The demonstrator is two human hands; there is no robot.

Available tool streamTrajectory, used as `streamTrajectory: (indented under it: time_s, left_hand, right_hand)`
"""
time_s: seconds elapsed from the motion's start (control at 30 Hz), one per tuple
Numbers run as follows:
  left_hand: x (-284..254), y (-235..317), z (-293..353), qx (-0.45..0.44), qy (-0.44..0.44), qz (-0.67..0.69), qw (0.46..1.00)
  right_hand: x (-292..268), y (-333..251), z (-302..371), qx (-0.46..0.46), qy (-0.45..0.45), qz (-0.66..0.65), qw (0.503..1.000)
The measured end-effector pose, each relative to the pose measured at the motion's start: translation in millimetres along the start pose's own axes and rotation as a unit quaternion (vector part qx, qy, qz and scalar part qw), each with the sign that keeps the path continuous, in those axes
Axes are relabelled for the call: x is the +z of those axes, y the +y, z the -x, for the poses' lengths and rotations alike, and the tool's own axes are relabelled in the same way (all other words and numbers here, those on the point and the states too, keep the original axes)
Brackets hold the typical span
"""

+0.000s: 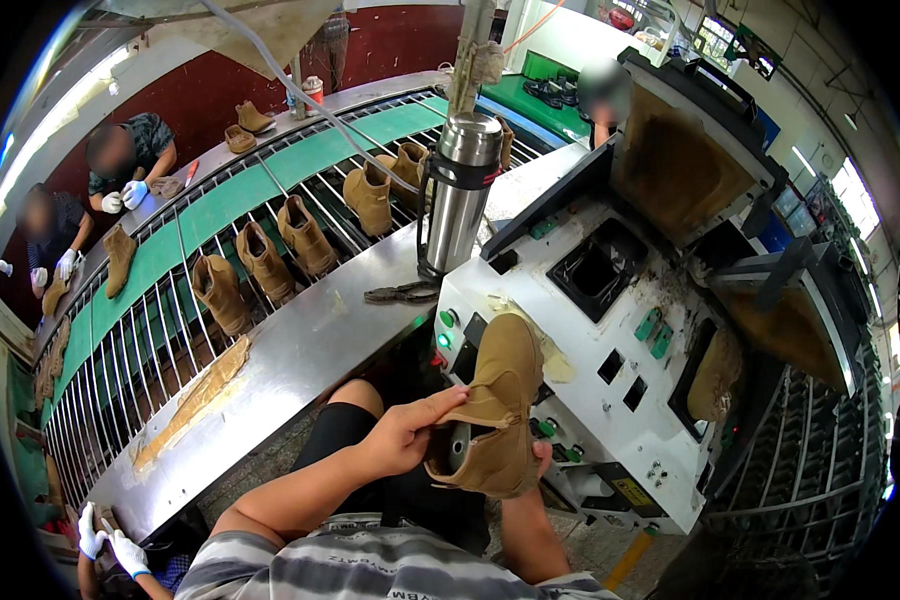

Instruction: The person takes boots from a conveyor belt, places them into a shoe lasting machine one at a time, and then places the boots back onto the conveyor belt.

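Note:
A tan suede ankle boot (505, 370) is held up in front of me, toe pointing away and its opening toward me. A grey, round-holed piece, perhaps a shoe last, shows inside the opening. My left hand (405, 432) pinches the boot's upper edge beside that opening, the index finger stretched along it. From behind, my right hand (541, 456) grips the heel side; most of its fingers are hidden by the boot. Just beyond the boot stands a white machine (595, 400) with black pads, green buttons and a lit green lamp.
Left of me, a roller conveyor (175, 330) with a green belt carries several tan boots (262, 262). On its metal edge are a steel thermos (460, 195) and dark pliers (402, 292). Co-workers in gloves work along the far side; other gloved hands (110, 545) show at lower left.

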State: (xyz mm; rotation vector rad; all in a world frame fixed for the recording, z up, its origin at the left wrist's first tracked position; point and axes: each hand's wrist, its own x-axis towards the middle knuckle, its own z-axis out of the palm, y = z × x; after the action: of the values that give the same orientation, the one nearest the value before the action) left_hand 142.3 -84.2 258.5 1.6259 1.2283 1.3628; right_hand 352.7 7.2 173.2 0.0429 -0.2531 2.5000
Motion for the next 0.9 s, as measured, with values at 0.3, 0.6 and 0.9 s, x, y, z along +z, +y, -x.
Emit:
streamTrajectory:
  time_s: [0.3, 0.6, 0.9]
  left_hand:
    - [-66.8, -135.1, -20.7, -0.236, 0.140, -0.014, 0.961]
    - [-116.2, -252.1, 22.8, -0.302, 0.292, -0.447, 0.790]
    - [-122.3, -249.5, 23.9, -0.335, 0.306, -0.430, 0.781]
  right_hand:
    - [42.6, -93.1, -30.4, -0.249, 0.128, 0.398, 0.874]
    - [75.7, -296.5, -176.6, -0.222, 0.359, 0.710, 0.563]
    - [37.0, -315.6, -280.2, -0.143, 0.493, 0.786, 0.344]
